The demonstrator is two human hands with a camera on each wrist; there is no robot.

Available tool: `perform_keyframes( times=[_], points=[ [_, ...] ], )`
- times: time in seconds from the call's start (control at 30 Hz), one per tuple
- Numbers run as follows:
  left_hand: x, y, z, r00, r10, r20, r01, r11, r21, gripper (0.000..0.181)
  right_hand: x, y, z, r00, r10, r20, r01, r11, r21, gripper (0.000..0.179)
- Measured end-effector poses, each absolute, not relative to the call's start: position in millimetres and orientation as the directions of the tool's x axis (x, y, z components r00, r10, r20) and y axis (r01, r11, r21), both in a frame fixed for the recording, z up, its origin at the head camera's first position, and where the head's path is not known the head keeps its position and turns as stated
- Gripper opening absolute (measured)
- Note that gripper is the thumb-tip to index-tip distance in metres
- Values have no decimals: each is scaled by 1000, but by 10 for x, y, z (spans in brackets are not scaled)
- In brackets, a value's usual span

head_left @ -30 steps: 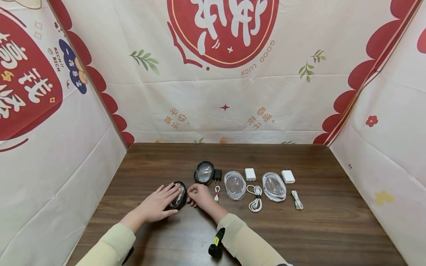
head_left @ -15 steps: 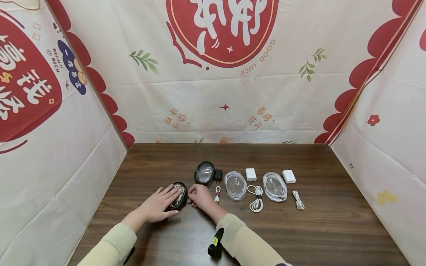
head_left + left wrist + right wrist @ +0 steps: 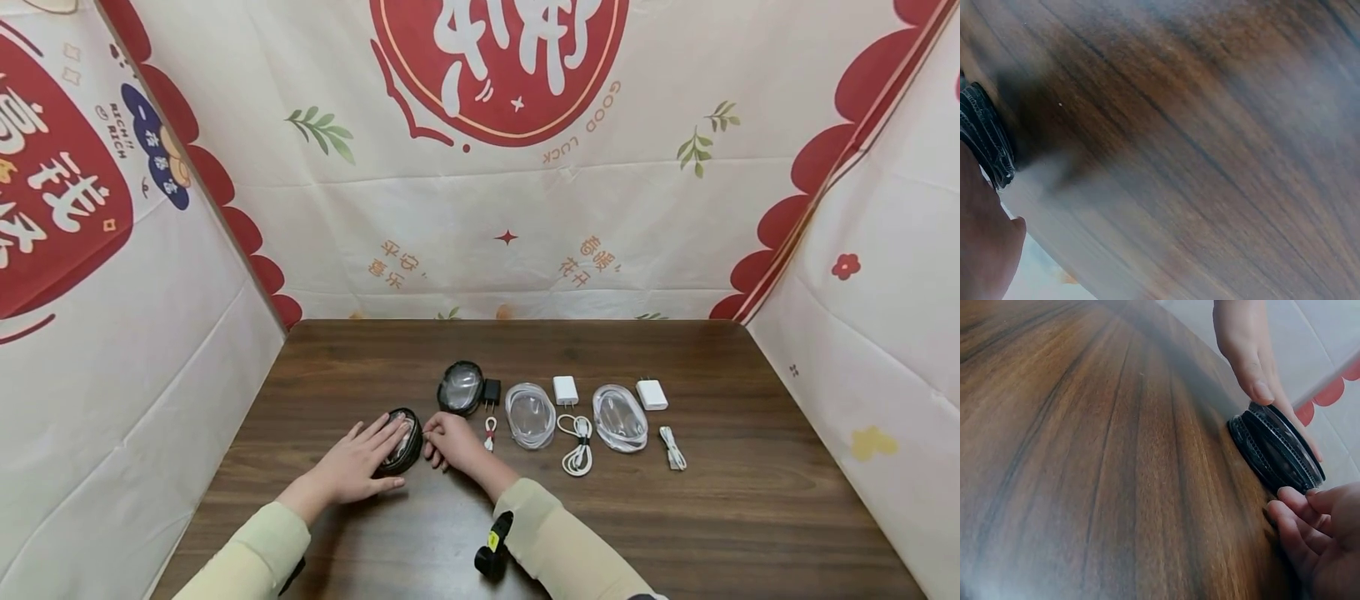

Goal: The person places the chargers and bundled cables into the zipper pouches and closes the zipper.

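Observation:
A small black oval zip pouch (image 3: pixel 409 454) with a clear top lies on the left part of the table. My left hand (image 3: pixel 351 463) rests on its top, fingers stretched out and thumb near the front edge. At the pouch's right side, my right hand (image 3: pixel 454 442) pinches the zipper pull between thumb and forefinger; the pull itself is mostly hidden by the fingertips. In the right wrist view the toothed zipper runs around the side of the pouch (image 3: pixel 1279 450). Only an edge of the black pouch (image 3: pixel 988 134) shows in the left wrist view.
Behind my right hand lie another black pouch (image 3: pixel 461 388), a black charger plug (image 3: pixel 492 391) and a short white cable (image 3: pixel 490 433). Further right are two clear pouches (image 3: pixel 530 417), two white charger plugs (image 3: pixel 566 390) and two white cables (image 3: pixel 577 457). Printed cloth (image 3: pixel 495 200) surrounds the table.
The view has tilted slightly. Both hands stay at the black pouch, with hardly any visible movement.

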State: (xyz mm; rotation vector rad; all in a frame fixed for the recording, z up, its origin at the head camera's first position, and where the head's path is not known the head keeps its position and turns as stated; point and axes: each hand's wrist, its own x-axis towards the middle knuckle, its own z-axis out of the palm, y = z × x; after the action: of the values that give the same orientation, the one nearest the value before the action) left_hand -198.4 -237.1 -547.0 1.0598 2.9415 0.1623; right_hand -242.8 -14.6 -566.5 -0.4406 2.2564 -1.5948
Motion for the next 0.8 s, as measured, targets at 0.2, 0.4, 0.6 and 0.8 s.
perform_keyframes(
  times=[0.2, 0.4, 0.6, 0.8],
  points=[
    [-1980, -2334, -5456, -782, 623, 15, 621, 778, 101, 85, -2371, -131, -5626, -872, -473, -125, -57, 352, -934, 7],
    [-1975, -2338, -5479, -798, 602, -3, 600, 795, 91, 86, -2296, -147, -5623, -847, -516, -131, -69, 350, -934, 8],
    [-1976, -2341, -5505, -805, 593, 7, 591, 801, 97, 87, -2210, -169, -5626, -821, -560, -110, -125, 364, -923, 9],
    [-1993, -2326, -5497, -815, 580, -1, 576, 810, 114, 85, -2161, -186, -5642, -849, -519, -100, -77, 308, -948, 7]
  ],
)
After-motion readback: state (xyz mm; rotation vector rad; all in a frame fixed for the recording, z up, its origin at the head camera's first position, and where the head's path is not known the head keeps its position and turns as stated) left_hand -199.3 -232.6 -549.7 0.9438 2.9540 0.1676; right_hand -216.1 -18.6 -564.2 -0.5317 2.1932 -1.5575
